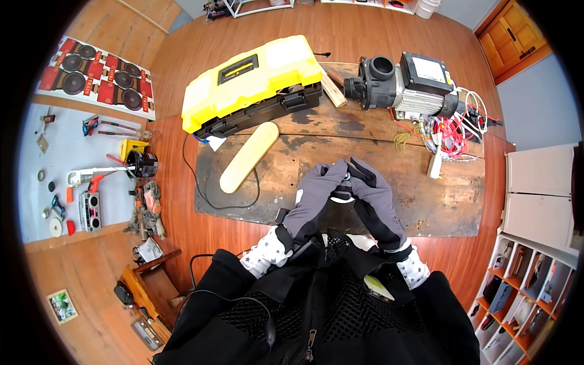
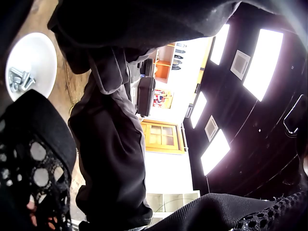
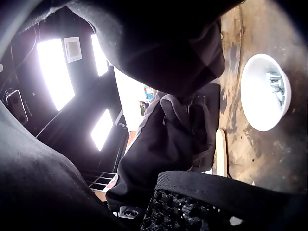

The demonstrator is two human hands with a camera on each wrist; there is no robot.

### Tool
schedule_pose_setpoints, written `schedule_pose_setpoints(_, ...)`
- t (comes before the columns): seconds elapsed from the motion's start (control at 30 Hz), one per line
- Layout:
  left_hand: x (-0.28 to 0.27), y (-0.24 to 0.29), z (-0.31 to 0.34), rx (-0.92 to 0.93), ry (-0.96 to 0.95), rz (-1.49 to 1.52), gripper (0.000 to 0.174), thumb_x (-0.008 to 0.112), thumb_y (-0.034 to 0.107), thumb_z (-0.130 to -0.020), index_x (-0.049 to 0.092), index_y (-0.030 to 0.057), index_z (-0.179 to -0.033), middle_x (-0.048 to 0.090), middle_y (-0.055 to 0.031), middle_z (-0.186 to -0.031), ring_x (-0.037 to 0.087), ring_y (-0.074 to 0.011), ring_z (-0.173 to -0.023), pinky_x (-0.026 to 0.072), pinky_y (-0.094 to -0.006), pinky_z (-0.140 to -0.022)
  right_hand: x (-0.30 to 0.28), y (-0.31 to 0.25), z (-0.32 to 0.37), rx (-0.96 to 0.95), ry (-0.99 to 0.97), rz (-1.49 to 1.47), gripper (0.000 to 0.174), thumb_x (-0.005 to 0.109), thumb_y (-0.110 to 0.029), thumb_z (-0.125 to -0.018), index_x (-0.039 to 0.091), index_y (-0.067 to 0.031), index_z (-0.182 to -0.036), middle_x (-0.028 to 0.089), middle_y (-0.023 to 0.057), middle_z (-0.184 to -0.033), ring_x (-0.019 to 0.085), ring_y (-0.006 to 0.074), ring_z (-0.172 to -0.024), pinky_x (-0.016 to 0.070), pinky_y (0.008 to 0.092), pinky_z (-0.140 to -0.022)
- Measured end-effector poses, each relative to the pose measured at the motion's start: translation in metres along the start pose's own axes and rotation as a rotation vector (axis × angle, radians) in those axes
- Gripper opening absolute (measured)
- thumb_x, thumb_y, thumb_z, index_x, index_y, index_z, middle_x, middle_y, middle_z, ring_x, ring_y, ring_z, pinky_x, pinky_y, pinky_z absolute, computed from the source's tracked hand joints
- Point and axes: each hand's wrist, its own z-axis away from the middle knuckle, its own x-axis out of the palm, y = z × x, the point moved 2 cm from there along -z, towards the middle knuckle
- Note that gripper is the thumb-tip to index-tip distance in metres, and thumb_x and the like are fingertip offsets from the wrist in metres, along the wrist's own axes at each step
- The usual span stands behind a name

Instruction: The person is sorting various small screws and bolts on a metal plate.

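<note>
Both hands wear grey and black gloves and come together over the near middle of the workbench. The left hand [image 1: 317,187] reaches in from the left, the right hand [image 1: 378,199] from the right, and their fingertips overlap in the head view. I cannot tell whether anything small is pinched between them, since the gloves hide it. Below the hands stands a white bowl [image 3: 255,96] holding several metal bolts [image 3: 275,84]; the left wrist view shows the same bowl [image 2: 43,55] and bolts [image 2: 20,79]. In the head view the hands mostly cover it.
A yellow and black toolbox [image 1: 267,64] sits at the bench's back left, a rounded wooden board [image 1: 249,158] in front of it. Back right stands a pump [image 1: 407,85], with tangled wires [image 1: 450,137] beside it. A black cable [image 1: 210,199] loops over the bench's left side.
</note>
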Motion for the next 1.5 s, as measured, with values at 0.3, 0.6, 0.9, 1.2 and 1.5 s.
schedule_pose_setpoints(0.3, 0.005, 0.016, 0.007, 0.012, -0.054, -0.038, 0.029, 0.072, 0.027, -0.096, 0.061, 0.0005, -0.097, 0.07, -0.0092, -0.082, 0.067, -0.0152, -0.066, 0.0591, -0.0294, -0.062, -0.003, 0.006, -0.001, -0.013, -0.059, -0.136, 0.047, 0.054, -0.001, -0.102, 0.042, 0.0024, -0.147, 0.055, 0.0143, -0.143, 0.055, 0.0153, -0.125, 0.0437, 0.0294, -0.107)
schedule_pose_setpoints(0.6, 0.001, 0.013, -0.001, 0.051, -0.017, -0.132, 0.027, 0.072, 0.026, -0.096, 0.061, 0.0014, -0.095, 0.07, -0.0083, -0.081, 0.067, -0.0144, -0.068, 0.0583, -0.0281, -0.064, 0.013, 0.0, -0.001, -0.077, 0.097, -0.042, 0.045, 0.057, 0.002, -0.099, 0.05, 0.0021, -0.143, 0.062, 0.0123, -0.135, 0.058, 0.0149, -0.12, 0.0457, 0.0281, -0.103)
schedule_pose_setpoints(0.9, 0.004, -0.002, -0.008, 0.013, -0.104, 0.167, 0.021, 0.068, 0.025, -0.099, 0.061, 0.0048, -0.1, 0.068, -0.0048, -0.088, 0.065, -0.0129, -0.073, 0.0544, -0.0273, -0.069, 0.023, -0.011, 0.001, -0.301, 0.242, 0.351, 0.04, 0.061, 0.003, -0.097, 0.06, -0.0014, -0.136, 0.069, 0.0107, -0.125, 0.065, 0.0141, -0.109, 0.0518, 0.0256, -0.093)
schedule_pose_setpoints(1.2, -0.009, -0.017, -0.022, -0.276, -0.612, 0.581, 0.031, 0.053, 0.032, -0.106, 0.062, 0.0062, -0.122, 0.067, -0.0008, -0.099, 0.062, -0.0096, -0.084, 0.0517, -0.0265, -0.071, 0.043, -0.056, 0.005, -0.497, 0.048, 0.907, 0.038, 0.063, 0.0, -0.094, 0.063, -0.0057, -0.132, 0.073, 0.0128, -0.109, 0.071, 0.0184, -0.095, 0.0545, 0.0289, -0.081)
schedule_pose_setpoints(1.5, -0.014, -0.03, -0.021, -0.345, -0.668, 0.695, 0.046, 0.052, 0.047, -0.104, 0.066, 0.0036, -0.099, 0.064, -0.006, -0.081, 0.06, -0.0145, -0.072, 0.0468, -0.0214, -0.06, 0.057, -0.068, 0.007, -0.404, -0.032, 0.652, 0.04, 0.062, 0.003, -0.095, 0.061, -0.002, -0.134, 0.073, 0.012, -0.113, 0.07, 0.0166, -0.088, 0.0569, 0.0296, -0.077)
